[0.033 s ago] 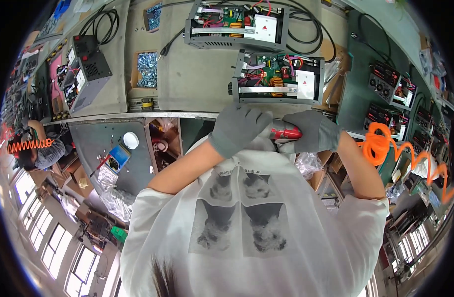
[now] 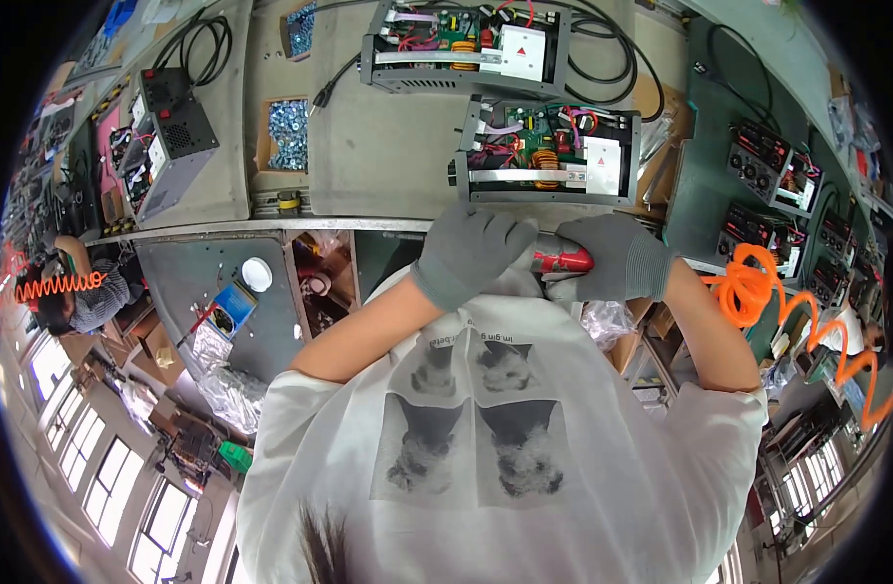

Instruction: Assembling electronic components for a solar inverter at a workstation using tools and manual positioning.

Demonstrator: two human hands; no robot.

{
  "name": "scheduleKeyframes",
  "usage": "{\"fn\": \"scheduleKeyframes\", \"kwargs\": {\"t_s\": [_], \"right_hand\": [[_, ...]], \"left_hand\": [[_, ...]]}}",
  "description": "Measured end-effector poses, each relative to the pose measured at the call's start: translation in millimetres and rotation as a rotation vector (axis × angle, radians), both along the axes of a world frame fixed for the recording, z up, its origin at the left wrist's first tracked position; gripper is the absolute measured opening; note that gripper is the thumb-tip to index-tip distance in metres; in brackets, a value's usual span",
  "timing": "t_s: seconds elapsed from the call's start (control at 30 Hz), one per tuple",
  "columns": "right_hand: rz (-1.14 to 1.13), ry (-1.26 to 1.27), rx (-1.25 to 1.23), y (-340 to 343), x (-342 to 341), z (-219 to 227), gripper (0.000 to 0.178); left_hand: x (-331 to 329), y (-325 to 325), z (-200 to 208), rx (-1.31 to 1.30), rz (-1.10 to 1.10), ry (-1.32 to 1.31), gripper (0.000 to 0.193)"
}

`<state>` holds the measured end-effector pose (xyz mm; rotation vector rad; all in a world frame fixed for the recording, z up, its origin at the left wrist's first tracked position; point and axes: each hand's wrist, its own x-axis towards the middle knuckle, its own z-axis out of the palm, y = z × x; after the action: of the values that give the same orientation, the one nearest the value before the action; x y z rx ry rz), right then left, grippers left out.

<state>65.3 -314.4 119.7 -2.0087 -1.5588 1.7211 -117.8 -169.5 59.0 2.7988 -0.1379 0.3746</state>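
At the near edge of the bench, my gloved right hand [image 2: 614, 255] is closed around a red rounded tool [image 2: 561, 258]. Its exact kind is partly hidden by the glove. My gloved left hand [image 2: 474, 251] is curled beside the tool's left end, fingers bent inward; what those fingers hold is hidden. Just beyond both hands lies an open grey-framed electrical unit [image 2: 550, 153], showing a green circuit board, a copper coil, coloured wires and a white plate. A second similar unit [image 2: 464, 54] sits behind it.
Boxes of small metal fasteners [image 2: 289, 134] stand left of the units. Another open unit [image 2: 170, 146] is at far left. Black cable [image 2: 617, 88] loops behind. An orange coiled hose [image 2: 746, 292] hangs near my right arm. A co-worker [image 2: 101, 297] is at left.
The orange coiled hose hangs slightly differently. Both hands and the red tool stay practically in place.
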Motion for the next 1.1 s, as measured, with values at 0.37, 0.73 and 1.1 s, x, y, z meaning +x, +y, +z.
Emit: {"fn": "scheduleKeyframes", "kwargs": {"t_s": [0.37,0.73,1.1], "right_hand": [[-0.098,-0.014,0.012,7.3,73.1,-17.9,0.06],[0.107,-0.238,-0.075,22.1,114.1,-43.9,0.06],[0.183,-0.204,0.026,36.1,124.9,-61.4,0.062]], "left_hand": [[-3.6,26.3,-9.9,-0.116,0.456,-0.013,0.068],[11.4,30.0,-81.4,-0.446,0.608,0.364,0.138],[15.2,28.5,-86.2,-0.335,0.596,0.497,0.117]]}}
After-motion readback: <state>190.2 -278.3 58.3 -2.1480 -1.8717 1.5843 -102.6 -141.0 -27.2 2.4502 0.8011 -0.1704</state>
